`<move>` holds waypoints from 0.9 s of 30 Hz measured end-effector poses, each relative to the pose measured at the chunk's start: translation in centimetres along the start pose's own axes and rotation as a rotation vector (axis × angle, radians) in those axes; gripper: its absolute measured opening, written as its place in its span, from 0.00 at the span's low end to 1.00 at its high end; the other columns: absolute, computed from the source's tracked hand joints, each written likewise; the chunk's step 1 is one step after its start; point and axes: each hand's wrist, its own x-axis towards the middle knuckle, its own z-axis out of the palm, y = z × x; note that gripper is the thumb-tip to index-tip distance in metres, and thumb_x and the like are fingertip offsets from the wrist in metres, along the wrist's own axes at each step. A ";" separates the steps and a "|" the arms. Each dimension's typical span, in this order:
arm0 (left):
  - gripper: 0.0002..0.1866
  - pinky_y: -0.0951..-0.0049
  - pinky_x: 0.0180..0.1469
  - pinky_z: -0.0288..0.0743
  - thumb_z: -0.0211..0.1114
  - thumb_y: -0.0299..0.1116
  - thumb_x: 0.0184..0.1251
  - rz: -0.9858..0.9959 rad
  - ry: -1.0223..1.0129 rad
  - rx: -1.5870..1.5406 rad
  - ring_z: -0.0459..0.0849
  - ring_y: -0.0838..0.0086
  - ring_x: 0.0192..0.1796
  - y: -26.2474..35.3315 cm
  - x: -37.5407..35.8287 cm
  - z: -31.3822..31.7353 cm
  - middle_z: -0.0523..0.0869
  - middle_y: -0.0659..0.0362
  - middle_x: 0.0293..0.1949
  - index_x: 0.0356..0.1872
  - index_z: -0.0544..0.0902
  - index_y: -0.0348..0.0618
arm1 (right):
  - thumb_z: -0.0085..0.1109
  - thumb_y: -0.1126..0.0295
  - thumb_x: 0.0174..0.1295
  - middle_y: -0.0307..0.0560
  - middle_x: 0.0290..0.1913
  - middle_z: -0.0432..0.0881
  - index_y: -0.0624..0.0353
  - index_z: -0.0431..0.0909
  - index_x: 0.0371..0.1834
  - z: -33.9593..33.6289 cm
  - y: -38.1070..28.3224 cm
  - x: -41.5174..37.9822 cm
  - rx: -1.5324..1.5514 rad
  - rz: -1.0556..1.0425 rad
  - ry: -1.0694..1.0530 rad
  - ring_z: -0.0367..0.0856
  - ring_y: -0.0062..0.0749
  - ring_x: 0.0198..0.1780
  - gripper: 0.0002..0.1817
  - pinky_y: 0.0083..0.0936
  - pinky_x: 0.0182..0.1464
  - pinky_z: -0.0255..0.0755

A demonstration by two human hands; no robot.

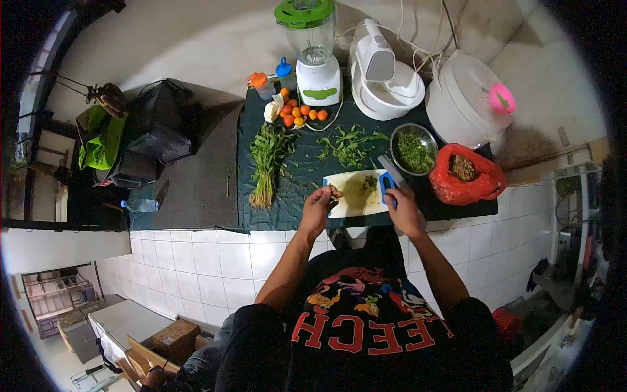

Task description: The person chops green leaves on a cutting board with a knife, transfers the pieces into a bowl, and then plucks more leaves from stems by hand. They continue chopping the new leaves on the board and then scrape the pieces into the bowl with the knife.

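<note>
My right hand (pixel 403 210) is wrapped round a knife (pixel 392 168), its wide grey blade pointing away from me past the board's blue end. My left hand (pixel 317 208) is closed in a pinch over the board's left end, around something small like bits of stem, too small to name surely. Between the hands lies a white cutting board (pixel 349 204) with blue ends. A small heap of chopped greens (pixel 369 183) sits on it. Loose green leaves (pixel 353 145) are spread beyond the board. A metal bowl (pixel 393 142) of chopped greens (pixel 413 155) stands behind my right hand.
Left of the board lies a bunch of leafy greens (pixel 269 157) with roots. Small tomatoes (pixel 298 121), a blender (pixel 318 81) and a white stand mixer (pixel 377 62) are at the back. A red plastic bag (pixel 460 189) and a large white lidded container (pixel 460 98) stand right.
</note>
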 end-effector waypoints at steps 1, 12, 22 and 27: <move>0.12 0.63 0.64 0.69 0.59 0.46 0.83 -0.032 -0.009 -0.019 0.83 0.73 0.59 0.0 0.3 -0.1 0.90 0.62 0.50 0.46 0.83 0.51 | 0.65 0.67 0.70 0.59 0.50 0.85 0.62 0.82 0.52 -1.1 -2.8 0.7 0.228 0.086 -0.050 0.85 0.52 0.51 0.13 0.42 0.53 0.79; 0.14 0.61 0.70 0.67 0.54 0.43 0.85 0.015 -0.067 -0.052 0.80 0.72 0.64 1.9 0.1 5.3 0.86 0.61 0.60 0.56 0.84 0.50 | 0.71 0.62 0.69 0.42 0.44 0.89 0.63 0.83 0.50 0.3 -12.6 5.5 0.989 0.138 -0.034 0.87 0.25 0.47 0.16 0.24 0.47 0.79; 0.13 0.63 0.67 0.70 0.55 0.43 0.85 -0.060 -0.042 -0.174 0.82 0.73 0.57 1.8 -0.4 5.3 0.86 0.64 0.52 0.55 0.84 0.52 | 0.69 0.67 0.71 0.40 0.37 0.89 0.65 0.87 0.54 0.2 -11.1 4.5 1.006 0.223 -0.235 0.83 0.16 0.36 0.14 0.19 0.40 0.77; 0.14 0.68 0.64 0.74 0.58 0.40 0.83 -0.041 -0.006 -0.232 0.84 0.74 0.56 1.6 -0.7 6.4 0.89 0.62 0.53 0.55 0.86 0.44 | 0.65 0.67 0.73 0.43 0.37 0.90 0.65 0.86 0.56 -0.1 -11.6 3.5 0.860 0.184 -0.151 0.81 0.18 0.34 0.15 0.23 0.38 0.77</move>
